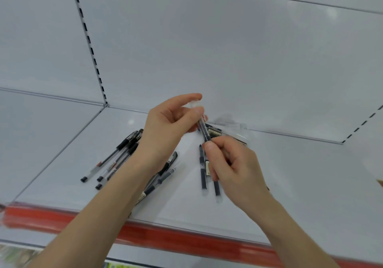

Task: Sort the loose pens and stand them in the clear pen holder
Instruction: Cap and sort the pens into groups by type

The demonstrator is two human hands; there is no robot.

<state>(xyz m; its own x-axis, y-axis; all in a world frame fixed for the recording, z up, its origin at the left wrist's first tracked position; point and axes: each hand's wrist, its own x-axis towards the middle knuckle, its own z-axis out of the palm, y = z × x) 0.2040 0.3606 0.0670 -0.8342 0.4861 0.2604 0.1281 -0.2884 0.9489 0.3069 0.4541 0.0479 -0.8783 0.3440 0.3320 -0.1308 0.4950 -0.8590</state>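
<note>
**Pen**: dark barrel, clear cap. It is held tilted above the shelf, between both hands.
- The cap end is pinched between thumb and forefinger of the left hand; the other fingers are loosely curled.
- The lower end is pinched by thumb and fingertips of the right hand; the other fingers are curled in.

**Loose pens, on the shelf:**
- Left pile: fanned out, with the black ends toward the front edge.
- Middle pile: partly hidden under the left forearm.
- Two pens: just beside the right thumb. Whether they lie on the shelf or are held cannot be told.
- Back pile: behind the hands.

**Holder**: only a faint, blurred clear shape is made out at the back of the shelf, just beside the back pile. Whether it stands upright cannot be told, and no pens are seen standing in it.

**Step in hand (judged):** sorting. One pen is being checked, or its cap handled. The task is judged to be early, as most pens are not yet stood.

**Next move (judged):** the pen is to be released by one hand, turned upright and carried back to the holder. A steady, straight drop is called for, since a clear rim is easily missed and a light holder easily tipped.
</note>
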